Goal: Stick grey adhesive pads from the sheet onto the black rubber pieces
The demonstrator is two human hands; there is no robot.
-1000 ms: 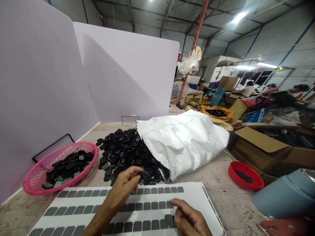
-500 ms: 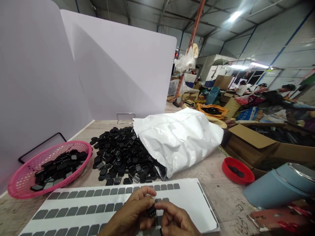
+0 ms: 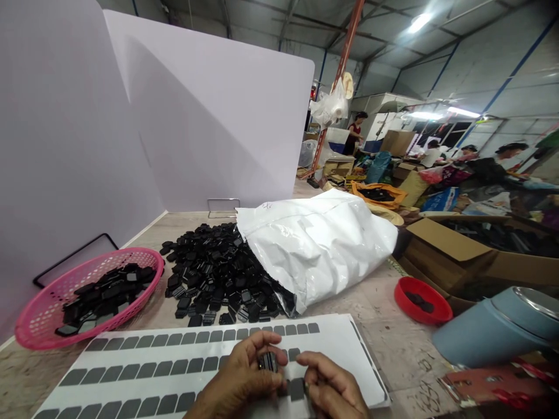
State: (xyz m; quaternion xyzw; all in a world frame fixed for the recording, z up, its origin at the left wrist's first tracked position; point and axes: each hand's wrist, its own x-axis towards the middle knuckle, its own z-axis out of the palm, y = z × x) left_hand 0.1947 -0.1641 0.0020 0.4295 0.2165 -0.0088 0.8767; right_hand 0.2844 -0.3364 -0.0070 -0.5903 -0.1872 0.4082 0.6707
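My left hand (image 3: 247,375) is closed around a small black plastic piece (image 3: 268,362) with light ridged lines, between thumb and fingers. Close by on the right, my right hand (image 3: 334,387) has its index finger stretched forward and its other fingers curled in. Its fingertips are at the edge of a dark grey rounded patch (image 3: 297,389); whether that patch is lifted I cannot tell. Both hands are over a white sheet (image 3: 338,361) with rows of similar grey patches. Beyond the sheet lies a heap of black plastic pieces (image 3: 213,267), spilling from a white plastic bag (image 3: 323,244).
To the left, a pink basket (image 3: 152,279) holds more black pieces. A red dish (image 3: 441,314), a blue flask (image 3: 489,331) and an open cardboard box (image 3: 454,244) stand on the right. White panels (image 3: 218,116) rise behind. Several people are in the background.
My hands have moved apart slightly, the right one shifting right. The black piece in my left hand has turned to show its ridged face.
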